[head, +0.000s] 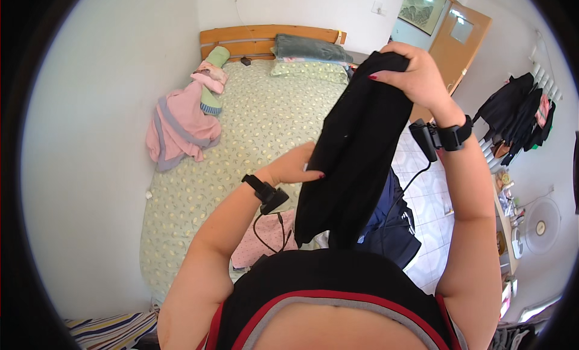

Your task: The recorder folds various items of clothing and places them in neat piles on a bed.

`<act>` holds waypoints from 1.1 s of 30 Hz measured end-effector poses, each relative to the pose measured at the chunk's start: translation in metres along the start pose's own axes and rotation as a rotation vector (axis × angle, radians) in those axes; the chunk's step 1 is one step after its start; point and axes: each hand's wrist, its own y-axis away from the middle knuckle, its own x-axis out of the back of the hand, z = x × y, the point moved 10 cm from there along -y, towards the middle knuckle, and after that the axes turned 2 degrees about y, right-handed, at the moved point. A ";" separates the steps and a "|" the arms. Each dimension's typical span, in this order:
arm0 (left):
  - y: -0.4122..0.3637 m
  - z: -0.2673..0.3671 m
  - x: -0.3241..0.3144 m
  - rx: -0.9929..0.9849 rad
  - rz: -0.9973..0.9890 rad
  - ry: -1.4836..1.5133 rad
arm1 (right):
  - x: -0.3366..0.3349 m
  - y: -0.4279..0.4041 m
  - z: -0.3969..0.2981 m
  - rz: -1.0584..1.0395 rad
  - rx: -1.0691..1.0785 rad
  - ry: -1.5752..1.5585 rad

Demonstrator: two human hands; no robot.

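A long piece of black fabric (357, 142), folded lengthwise like a pair of trousers, hangs in front of me over the bed. My right hand (414, 74) pinches its upper end, thumb on the near face. Lower down, my left hand (298, 164) grips the garment's left edge, its thumb in front and the fingers mostly hidden behind. Beneath the cloth, a pink dotted cloth (258, 243) lies on the bed near my body. Dark navy clothing (393, 228) is heaped to the right of it, partly covered by the black fabric.
The bed (262, 110) has a pale green patterned sheet and a wooden headboard (258, 32). Pink and grey bedding (181, 124) is bunched along the left wall. Pillows (307, 69) lie at the head. To the right are a tiled floor (420, 191), hanging clothes (515, 106) and a fan (543, 225).
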 end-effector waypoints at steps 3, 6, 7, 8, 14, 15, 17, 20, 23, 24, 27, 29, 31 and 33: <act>0.011 -0.045 -0.042 -0.037 -0.183 -0.198 | 0.014 0.000 0.001 -0.010 -0.025 -0.066; 0.019 -0.056 -0.066 -0.028 -0.156 -0.115 | 0.027 0.003 0.018 0.016 -0.099 -0.079; 0.017 -0.045 -0.064 -0.119 -0.066 -0.160 | 0.031 0.004 0.020 0.016 -0.107 -0.074; 0.016 -0.046 -0.063 -0.083 0.004 -0.084 | 0.034 0.006 0.020 0.009 -0.102 -0.104; -0.013 -0.015 -0.062 -0.132 0.171 -0.122 | 0.040 0.016 0.033 -0.023 -0.121 -0.145; -0.015 -0.016 -0.063 -0.134 0.170 -0.120 | 0.042 0.018 0.037 -0.014 -0.126 -0.149; -0.014 -0.032 -0.049 -0.072 0.358 0.008 | 0.046 0.022 0.040 -0.007 -0.065 -0.119; -0.019 -0.048 -0.053 -0.145 0.276 -0.055 | 0.048 0.024 0.035 -0.037 0.001 -0.121; -0.011 -0.056 -0.042 0.238 0.256 0.286 | 0.056 0.034 0.052 -0.031 -0.083 -0.158; 0.001 -0.063 -0.032 0.242 0.312 0.241 | 0.058 0.035 0.060 -0.005 -0.153 -0.186; 0.028 -0.067 -0.039 0.285 0.176 0.394 | 0.060 0.037 0.089 0.038 -0.299 -0.258; 0.040 -0.046 -0.053 0.214 0.207 0.641 | 0.052 0.036 0.097 0.035 -0.330 -0.304; 0.047 -0.040 -0.055 0.140 0.243 0.886 | 0.034 0.034 0.106 -0.001 -0.385 -0.465; 0.064 -0.061 -0.068 0.303 0.069 0.694 | 0.015 0.029 0.117 0.008 -0.406 -0.486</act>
